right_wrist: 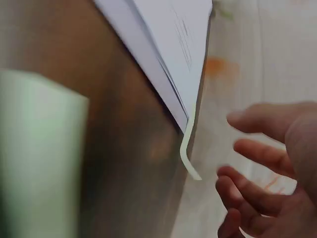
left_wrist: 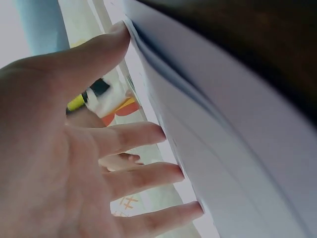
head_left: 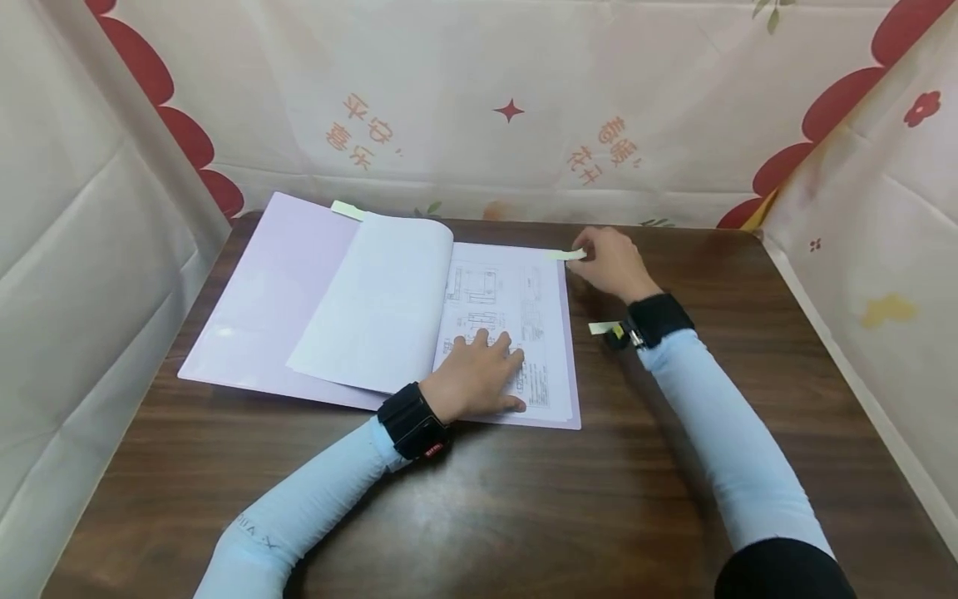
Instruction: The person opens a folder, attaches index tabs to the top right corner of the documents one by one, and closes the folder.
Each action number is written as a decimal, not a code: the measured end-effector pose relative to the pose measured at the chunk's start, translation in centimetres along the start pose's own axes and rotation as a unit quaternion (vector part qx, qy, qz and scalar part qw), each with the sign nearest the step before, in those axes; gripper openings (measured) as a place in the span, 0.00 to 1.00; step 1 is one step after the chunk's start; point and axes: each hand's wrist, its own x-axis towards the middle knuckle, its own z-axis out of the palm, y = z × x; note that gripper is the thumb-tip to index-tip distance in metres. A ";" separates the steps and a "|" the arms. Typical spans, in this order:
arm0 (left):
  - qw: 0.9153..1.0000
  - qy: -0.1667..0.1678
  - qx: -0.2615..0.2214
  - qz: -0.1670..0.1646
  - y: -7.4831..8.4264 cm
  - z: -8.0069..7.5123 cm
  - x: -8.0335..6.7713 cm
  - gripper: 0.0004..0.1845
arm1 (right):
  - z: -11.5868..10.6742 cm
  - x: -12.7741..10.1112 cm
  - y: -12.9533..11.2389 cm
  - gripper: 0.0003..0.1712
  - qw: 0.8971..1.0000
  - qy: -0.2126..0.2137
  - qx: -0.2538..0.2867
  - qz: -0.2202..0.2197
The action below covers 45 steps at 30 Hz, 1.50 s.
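An open lilac folder [head_left: 247, 308] lies on the table with a sheet of printed line drawings [head_left: 539, 333] on its right side. My left hand [head_left: 475, 374] rests on the lower part of that sheet, fingers spread; in the left wrist view its fingertips touch the paper. A pale yellow-green sticky tab [head_left: 565, 255] sticks out past the sheet's top right corner. Beside the tab's free end is my right hand [head_left: 614, 262]. In the right wrist view the curved tab [right_wrist: 187, 156] stands apart from the loosely bent fingers [right_wrist: 257, 119].
A turned white page [head_left: 382, 299] lies over the folder's left side, with another pale tab [head_left: 348, 210] at its top. A further pale strip [head_left: 604, 328] hangs at the right wristband [head_left: 659, 319]. Brown tabletop [head_left: 509, 516] extends around the folder; a patterned curtain [head_left: 464, 100] stands behind.
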 end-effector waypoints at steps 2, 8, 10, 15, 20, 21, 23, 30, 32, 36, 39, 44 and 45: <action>1.000 -0.002 0.000 -0.002 0.0 0.0 -0.1 0.40 | 0.2 -2.2 -0.4 0.20 0.999 -0.017 -0.013 -0.050; 1.000 -0.017 0.006 -0.005 0.0 -0.3 -0.1 0.41 | 1.9 -8.7 -2.0 0.39 0.982 -0.090 -0.026 -0.165; 1.000 -0.023 0.004 -0.005 -0.1 -0.3 0.0 0.41 | 2.3 -10.5 -2.5 0.48 0.977 -0.129 -0.021 -0.169; 1.000 -0.029 -0.005 -0.003 0.0 -0.1 0.2 0.42 | 3.1 -12.9 -3.2 0.59 0.973 -0.156 -0.042 -0.167; 1.000 -0.021 -0.017 -0.003 -0.1 -0.2 0.0 0.41 | 3.0 -12.9 -3.1 0.56 0.971 -0.160 -0.040 -0.173; 1.000 -0.019 -0.021 -0.002 -0.1 -0.2 0.0 0.40 | 2.9 -13.0 -3.0 0.56 0.970 -0.163 -0.037 -0.175; 0.999 -0.017 -0.032 0.001 -0.3 -0.3 0.0 0.39 | 2.9 -13.0 -2.8 0.54 0.970 -0.164 -0.032 -0.179; 0.999 -0.013 -0.041 0.015 -1.0 -1.1 -0.5 0.33 | 3.1 -12.9 -2.8 0.39 0.971 -0.136 -0.033 -0.195; 0.999 0.005 -0.030 0.022 -1.0 -1.5 -1.1 0.30 | 3.3 -12.9 -3.0 0.35 0.972 -0.131 -0.032 -0.192; 0.998 0.047 -0.007 0.037 -0.9 -1.8 -2.6 0.23 | 3.3 -12.8 -3.4 0.30 0.974 -0.124 -0.020 -0.189; 0.996 0.077 0.000 0.040 -0.9 -1.8 -3.5 0.12 | 2.9 -12.7 -3.5 0.32 0.975 -0.126 -0.004 -0.185; 0.992 0.124 -0.004 0.019 -1.1 -1.6 -4.1 0.06 | 1.7 -12.8 -3.5 0.32 0.984 -0.096 0.046 -0.141; 0.992 0.127 -0.007 0.012 -1.1 -1.6 -4.2 0.06 | 1.4 -12.9 -3.5 0.29 0.987 -0.077 0.059 -0.129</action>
